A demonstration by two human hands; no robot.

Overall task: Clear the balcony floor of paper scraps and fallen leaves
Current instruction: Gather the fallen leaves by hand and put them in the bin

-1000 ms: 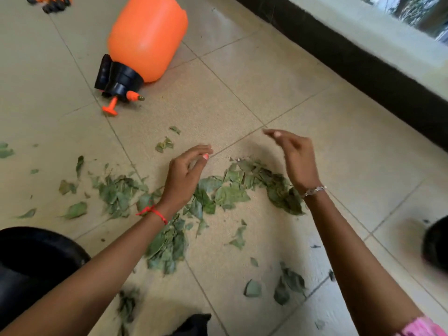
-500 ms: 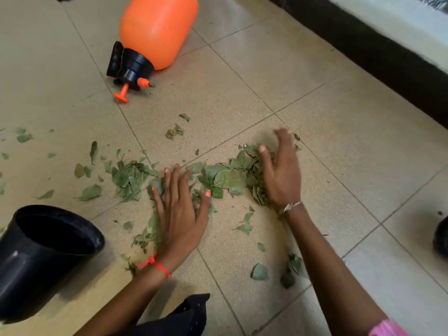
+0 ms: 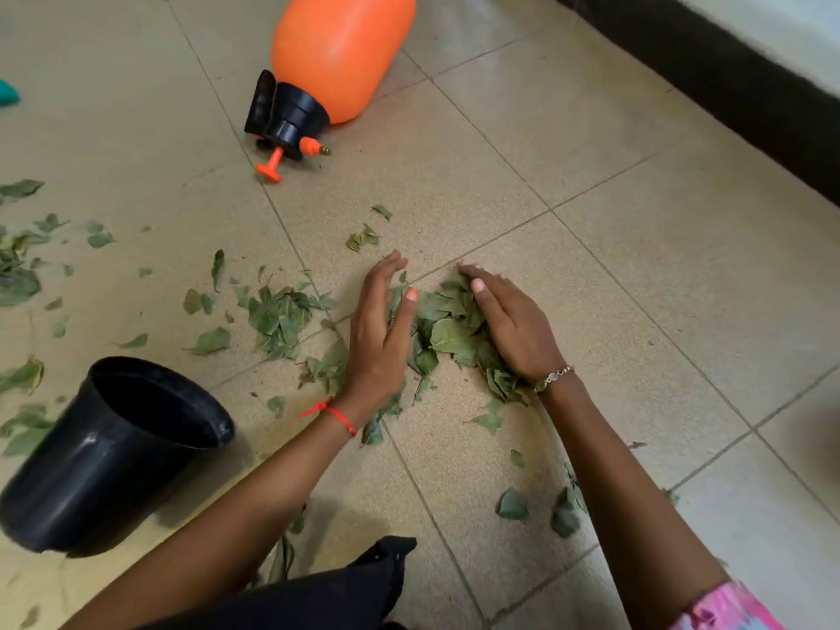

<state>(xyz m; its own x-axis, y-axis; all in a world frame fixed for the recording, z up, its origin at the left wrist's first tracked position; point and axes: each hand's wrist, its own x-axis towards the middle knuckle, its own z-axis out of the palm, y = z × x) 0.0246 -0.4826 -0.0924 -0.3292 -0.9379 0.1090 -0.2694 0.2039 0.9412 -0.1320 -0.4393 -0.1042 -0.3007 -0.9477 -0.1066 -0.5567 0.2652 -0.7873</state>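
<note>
A heap of green leaves [image 3: 447,331] lies on the beige tiled floor between my two hands. My left hand [image 3: 379,338] presses on edge against the heap's left side, fingers straight and together. My right hand [image 3: 511,327] cups the heap from the right, palm down on the leaves. Neither hand has lifted anything. A second clump of leaves [image 3: 277,316] lies to the left, and loose leaves [image 3: 513,504] are scattered near my right forearm. More leaves [image 3: 18,275] sit at the far left edge. I see no paper scraps.
A black plastic pot [image 3: 118,452] lies tilted on the floor at the lower left, mouth facing the leaves. An orange pressure sprayer [image 3: 336,52] lies on its side at the top. A dark wall base [image 3: 727,93] runs along the right. A teal object [image 3: 7,95] shows at the left edge.
Both hands came down from above the floor and swept inward. The spread leaves are now bunched into a tighter heap between the palms. The camera shifted, bringing the black pot further into view.
</note>
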